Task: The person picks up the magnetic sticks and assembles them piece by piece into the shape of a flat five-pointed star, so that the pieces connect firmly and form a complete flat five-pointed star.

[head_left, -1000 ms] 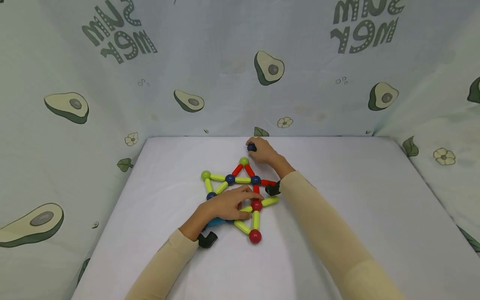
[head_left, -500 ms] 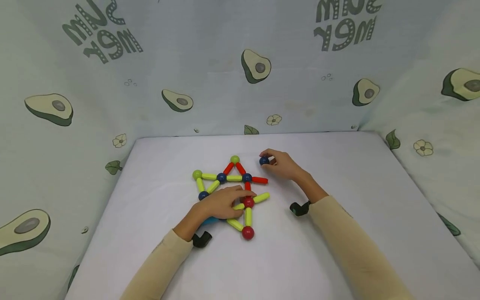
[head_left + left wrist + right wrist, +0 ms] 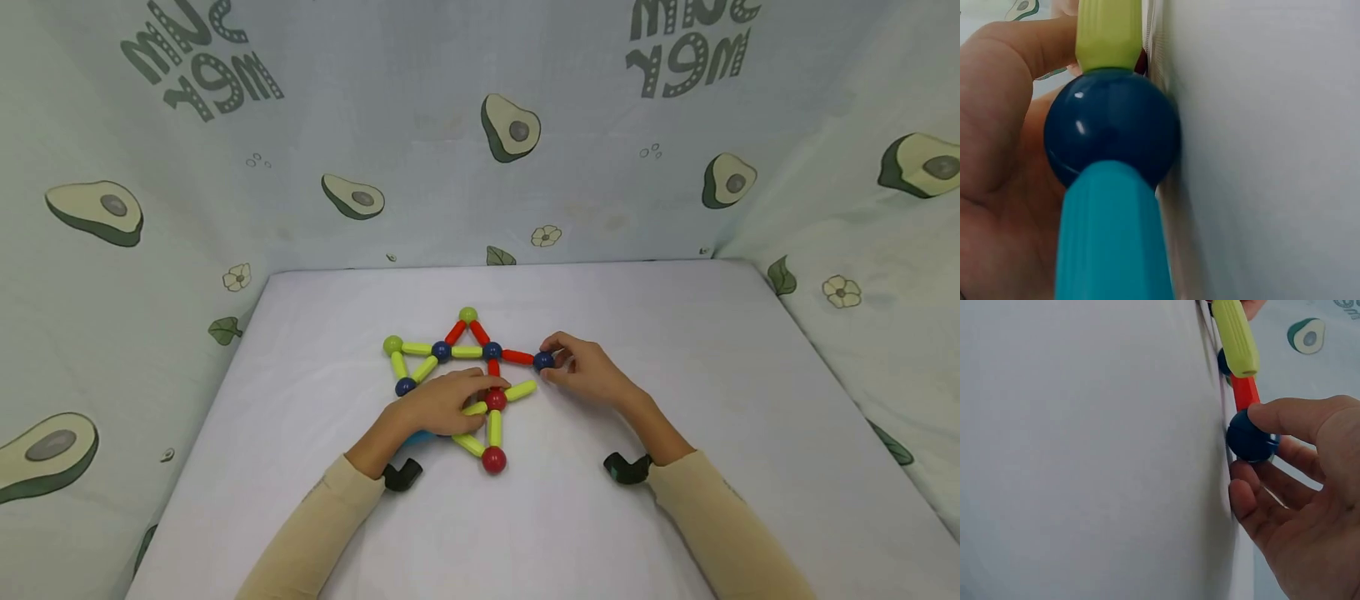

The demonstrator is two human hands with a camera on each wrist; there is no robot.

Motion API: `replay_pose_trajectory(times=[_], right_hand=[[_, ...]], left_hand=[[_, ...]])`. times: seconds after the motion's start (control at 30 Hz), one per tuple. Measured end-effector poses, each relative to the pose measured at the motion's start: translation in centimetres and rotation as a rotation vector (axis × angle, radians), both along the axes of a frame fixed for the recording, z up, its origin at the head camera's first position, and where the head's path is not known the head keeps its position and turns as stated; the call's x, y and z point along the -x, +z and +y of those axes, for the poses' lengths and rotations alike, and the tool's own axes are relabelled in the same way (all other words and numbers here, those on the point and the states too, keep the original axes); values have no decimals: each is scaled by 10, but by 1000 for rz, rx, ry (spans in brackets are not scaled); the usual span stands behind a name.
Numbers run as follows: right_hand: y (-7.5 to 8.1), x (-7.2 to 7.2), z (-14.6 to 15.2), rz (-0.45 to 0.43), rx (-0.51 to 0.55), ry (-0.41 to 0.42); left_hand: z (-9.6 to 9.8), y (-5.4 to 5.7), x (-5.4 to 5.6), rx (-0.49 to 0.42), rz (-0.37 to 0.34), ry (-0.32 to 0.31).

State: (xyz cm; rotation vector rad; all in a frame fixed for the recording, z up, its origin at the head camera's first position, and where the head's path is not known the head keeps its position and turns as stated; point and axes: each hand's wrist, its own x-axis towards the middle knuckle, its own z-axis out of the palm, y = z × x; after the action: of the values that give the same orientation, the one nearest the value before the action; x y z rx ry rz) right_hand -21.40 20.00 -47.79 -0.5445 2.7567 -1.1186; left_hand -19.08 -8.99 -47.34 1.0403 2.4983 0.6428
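Observation:
A flat frame of magnetic rods and balls lies on the white table. My right hand (image 3: 588,371) pinches a dark blue ball (image 3: 543,360) at the free end of a red rod (image 3: 517,357); in the right wrist view the thumb lies on that ball (image 3: 1250,437). My left hand (image 3: 442,404) reaches over the frame, thumb and forefinger straddling a yellow-green rod (image 3: 475,408) beside a red ball (image 3: 496,400). In the left wrist view, a dark blue ball (image 3: 1113,128) joins a yellow-green rod and a light blue rod (image 3: 1113,237). The left hand hides the frame's lower left part.
A yellow-green rod (image 3: 522,390) sticks out rightward from the red ball, its outer end free. Another red ball (image 3: 493,460) forms the near corner, and green balls (image 3: 468,314) stand at far corners. Behind the table (image 3: 675,333) hangs an avocado-print cloth (image 3: 420,125).
My right hand has brought the dark blue ball from behind the frame, rightward and nearer, to the red rod's end. The left hand has stayed in place on the frame.

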Motion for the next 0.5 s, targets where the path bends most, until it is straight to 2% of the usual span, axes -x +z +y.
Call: replay_pose_trajectory(times=[0.13,0.23,0.37,0.5], right_hand=[[-5,-4,-2,6,17,-12],[-7,-6,-1,-16,26,-35],[-7,-8,-1,-33,36,-31],[-6,-11,-2,-35,38,-28]], left_hand=[[3,3,-2,28,-32,48],[9,4,-3,43,-3,103],[22,3,-5,12,58,190],[33,-1,-6,-28,56,271]])
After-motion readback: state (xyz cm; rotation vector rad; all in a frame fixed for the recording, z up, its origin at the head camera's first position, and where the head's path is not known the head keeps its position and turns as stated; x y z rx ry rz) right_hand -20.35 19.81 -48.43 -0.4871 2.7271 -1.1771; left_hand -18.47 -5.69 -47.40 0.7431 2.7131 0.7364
